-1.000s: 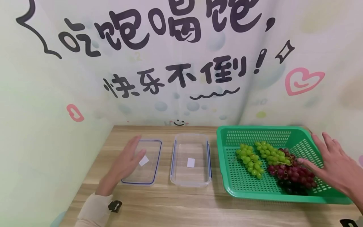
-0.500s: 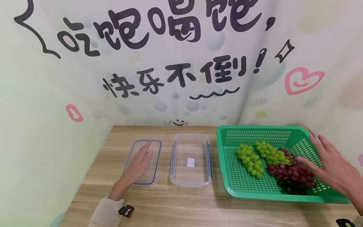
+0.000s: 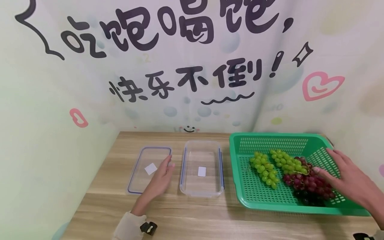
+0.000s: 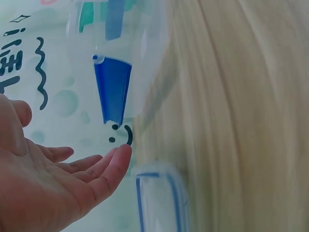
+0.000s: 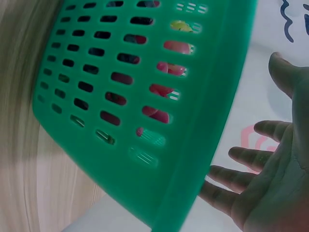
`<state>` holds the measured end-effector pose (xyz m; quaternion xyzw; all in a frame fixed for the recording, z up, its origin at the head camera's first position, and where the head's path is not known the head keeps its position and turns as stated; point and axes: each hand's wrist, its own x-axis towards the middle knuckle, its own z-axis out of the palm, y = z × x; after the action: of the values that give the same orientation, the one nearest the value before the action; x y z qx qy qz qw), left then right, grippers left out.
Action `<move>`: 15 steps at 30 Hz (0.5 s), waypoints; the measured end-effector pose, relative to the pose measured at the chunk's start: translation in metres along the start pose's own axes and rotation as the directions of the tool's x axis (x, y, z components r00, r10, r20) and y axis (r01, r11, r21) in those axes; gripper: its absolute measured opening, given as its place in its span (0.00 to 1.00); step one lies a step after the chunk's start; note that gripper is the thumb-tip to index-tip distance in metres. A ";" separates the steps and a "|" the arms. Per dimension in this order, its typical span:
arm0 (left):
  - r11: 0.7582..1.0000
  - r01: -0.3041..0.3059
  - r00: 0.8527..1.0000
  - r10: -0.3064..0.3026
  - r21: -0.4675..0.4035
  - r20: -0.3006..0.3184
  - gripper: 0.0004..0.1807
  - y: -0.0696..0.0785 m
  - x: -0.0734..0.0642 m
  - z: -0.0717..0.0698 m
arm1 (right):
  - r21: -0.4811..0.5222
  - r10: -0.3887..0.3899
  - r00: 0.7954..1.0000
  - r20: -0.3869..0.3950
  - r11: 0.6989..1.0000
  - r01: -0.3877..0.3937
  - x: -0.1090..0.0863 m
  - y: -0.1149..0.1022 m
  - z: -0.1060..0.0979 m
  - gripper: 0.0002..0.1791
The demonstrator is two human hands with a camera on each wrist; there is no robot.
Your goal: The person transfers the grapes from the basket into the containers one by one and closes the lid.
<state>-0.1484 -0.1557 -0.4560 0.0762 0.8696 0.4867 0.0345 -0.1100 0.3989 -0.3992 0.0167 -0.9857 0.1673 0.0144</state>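
Head view: the left hand (image 3: 159,180) hangs by the right edge of a clear lid (image 3: 142,176), its fingers extended and holding nothing; whether it brushes the lid I cannot tell. Just to the right a clear container (image 3: 201,183) sits upright on the table (image 3: 192,216), and the left wrist view shows its blue clip (image 4: 113,89) hanging down, apart from the fingertips. A green basket (image 3: 259,198) stands right of the container with two bunches of green grapes (image 3: 264,170), then red grapes (image 3: 312,183) and dark grapes (image 3: 310,198) massed toward its right side.

The right hand (image 3: 352,181) is spread wide at that side, thumb well away from the fingers, gripping nothing; contact with the rim is unclear.

Trouble would most likely start at the basket — a lift or pull from the right rim alone could tilt it and send the bunches sliding together. Closing the thumb hard might bruise the red grapes or strip berries from their stems. On the other side, a careless sweep of the left hand could shove the lid into the container, since both probably slide easily on smooth wood.
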 end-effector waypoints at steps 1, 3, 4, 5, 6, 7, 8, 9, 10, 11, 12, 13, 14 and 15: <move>1.000 0.004 1.000 -0.004 -0.005 -0.007 0.31 0.000 0.000 0.002 | 0.004 -0.001 1.000 0.000 1.000 0.001 0.000 0.000 0.000 0.51; 1.000 0.007 1.000 -0.007 -0.023 -0.014 0.31 -0.001 0.002 0.007 | 0.004 -0.003 1.000 -0.004 1.000 0.003 -0.001 -0.001 0.000 0.51; 1.000 0.008 1.000 -0.009 -0.029 -0.016 0.31 -0.002 0.002 0.009 | 0.006 -0.003 1.000 -0.003 1.000 0.003 -0.001 -0.001 0.000 0.51; 0.999 0.017 1.000 -0.017 -0.034 -0.015 0.31 -0.002 0.002 0.011 | 0.008 -0.003 1.000 -0.002 1.000 0.003 -0.001 -0.002 0.000 0.50; 0.999 0.019 1.000 -0.020 -0.036 -0.012 0.31 -0.002 0.003 0.012 | 0.008 -0.004 1.000 -0.002 1.000 0.004 -0.001 -0.002 0.000 0.50; 0.999 0.020 1.000 -0.020 -0.039 -0.010 0.31 -0.002 0.003 0.014 | 0.011 -0.006 1.000 0.000 1.000 0.006 -0.001 -0.002 0.001 0.50; 0.999 0.018 1.000 -0.018 -0.043 -0.008 0.31 -0.002 0.003 0.015 | 0.014 -0.007 1.000 0.001 1.000 0.007 -0.001 -0.002 0.001 0.50; 0.999 0.019 1.000 -0.019 -0.043 -0.007 0.31 -0.002 0.004 0.017 | 0.018 -0.010 1.000 0.005 1.000 0.009 -0.001 -0.002 0.001 0.50; 0.999 0.022 1.000 -0.023 -0.046 -0.005 0.31 -0.003 0.004 0.018 | 0.020 -0.012 1.000 0.006 1.000 0.012 -0.001 -0.002 0.002 0.50; 0.999 0.023 1.000 -0.023 -0.049 -0.004 0.31 -0.003 0.005 0.020 | 0.021 -0.016 1.000 0.005 1.000 0.016 -0.001 -0.002 0.002 0.50; 0.998 0.022 1.000 -0.023 -0.055 -0.002 0.30 -0.003 0.005 0.021 | 0.023 -0.019 1.000 0.004 1.000 0.018 0.000 -0.002 0.003 0.50; 0.998 0.025 1.000 -0.025 -0.060 0.000 0.30 -0.003 0.005 0.023 | 0.027 -0.021 1.000 0.004 0.999 0.021 0.000 -0.002 0.003 0.50; 0.997 0.028 1.000 -0.028 -0.065 0.002 0.30 -0.003 0.006 0.024 | 0.030 -0.026 1.000 0.003 0.999 0.025 0.000 -0.003 0.004 0.50; 0.997 0.032 0.999 -0.032 -0.072 0.006 0.30 -0.004 0.006 0.026 | 0.033 -0.030 1.000 0.003 0.999 0.030 0.000 -0.003 0.005 0.50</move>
<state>-0.1515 -0.1350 -0.4723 0.0622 0.8526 0.5168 0.0468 -0.1103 0.3948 -0.4026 0.0320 -0.9825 0.1831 0.0149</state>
